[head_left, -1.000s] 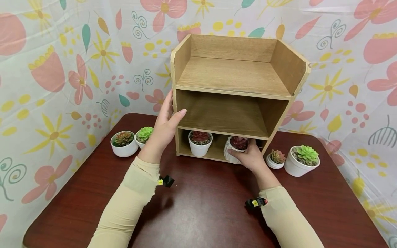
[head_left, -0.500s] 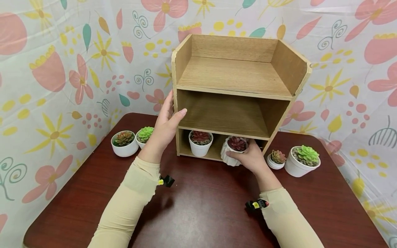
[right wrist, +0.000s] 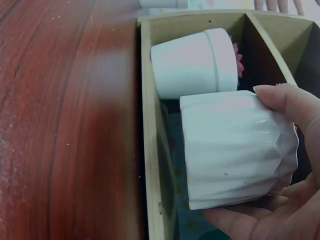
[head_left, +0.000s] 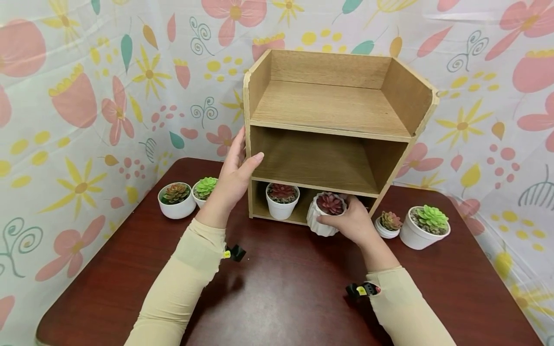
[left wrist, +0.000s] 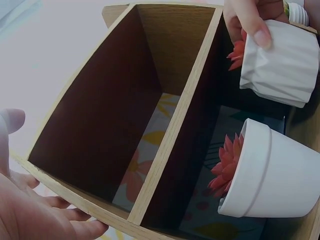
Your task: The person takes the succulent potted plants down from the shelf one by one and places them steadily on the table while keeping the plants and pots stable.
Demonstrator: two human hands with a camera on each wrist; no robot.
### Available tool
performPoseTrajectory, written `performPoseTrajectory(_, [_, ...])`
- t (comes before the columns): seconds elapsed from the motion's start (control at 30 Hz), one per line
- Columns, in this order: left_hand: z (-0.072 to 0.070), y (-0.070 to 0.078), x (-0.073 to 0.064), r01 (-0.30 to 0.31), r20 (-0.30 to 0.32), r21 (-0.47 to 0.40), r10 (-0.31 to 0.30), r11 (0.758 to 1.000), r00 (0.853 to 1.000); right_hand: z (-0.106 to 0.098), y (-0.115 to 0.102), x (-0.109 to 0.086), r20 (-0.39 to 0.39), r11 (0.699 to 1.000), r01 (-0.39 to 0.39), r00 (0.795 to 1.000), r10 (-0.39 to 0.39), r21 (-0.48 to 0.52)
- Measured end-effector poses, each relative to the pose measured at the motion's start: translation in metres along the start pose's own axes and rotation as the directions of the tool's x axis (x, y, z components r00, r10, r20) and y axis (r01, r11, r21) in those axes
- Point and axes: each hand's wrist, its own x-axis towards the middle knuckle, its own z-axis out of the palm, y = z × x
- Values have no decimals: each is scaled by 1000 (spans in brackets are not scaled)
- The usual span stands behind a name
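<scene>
My right hand (head_left: 358,223) grips a ribbed white pot (head_left: 321,225) with a dark red succulent at the front of the wooden shelf's (head_left: 331,129) bottom compartment. In the right wrist view the thumb lies on one side of the ribbed pot (right wrist: 230,150), with fingers around the opposite side. My left hand (head_left: 233,180) rests against the shelf's left side panel, thumb towards the front, fingers straight along the outside. A smooth white pot (head_left: 281,209) with another red succulent stands in the bottom compartment, to the left of the held one.
On the table (head_left: 277,283), left of the shelf, stand a white bowl-like pot (head_left: 177,207) and a green succulent (head_left: 206,186), partly behind my left arm. To the right sit a small pot (head_left: 388,228) and a larger white pot (head_left: 421,235) with a green succulent.
My right hand has drawn the ribbed pot forward and slightly left, out from under the middle board. The left hand has stayed on the side panel.
</scene>
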Motion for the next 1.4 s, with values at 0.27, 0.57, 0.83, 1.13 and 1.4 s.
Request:
performPoseTrajectory(0.27, [-1, -1, 0, 5, -9, 9, -5, 1000, 1000, -6, -9, -3, 15, 996, 85, 996, -86, 25])
performPoseTrajectory(0.57, [-1, 3, 0, 2, 4, 13, -2, 1000, 1000, -17, -13, -16, 46, 999, 46, 998, -46, 9])
performPoseTrajectory(0.83, [-1, 3, 0, 8, 5, 11, -9, 1000, 1000, -26, -8, -30, 59, 999, 29, 998, -27, -36])
performPoseTrajectory(1.13, [0, 2, 0, 18, 14, 8, -18, 1000, 1000, -44, 3, -50, 45, 996, 20, 999, -16, -84])
performPoseTrajectory(1.4, [0, 2, 0, 14, 8, 3, -14, 1000, 1000, -57, 18, -59, -26, 989, 6, 1000, -10, -151])
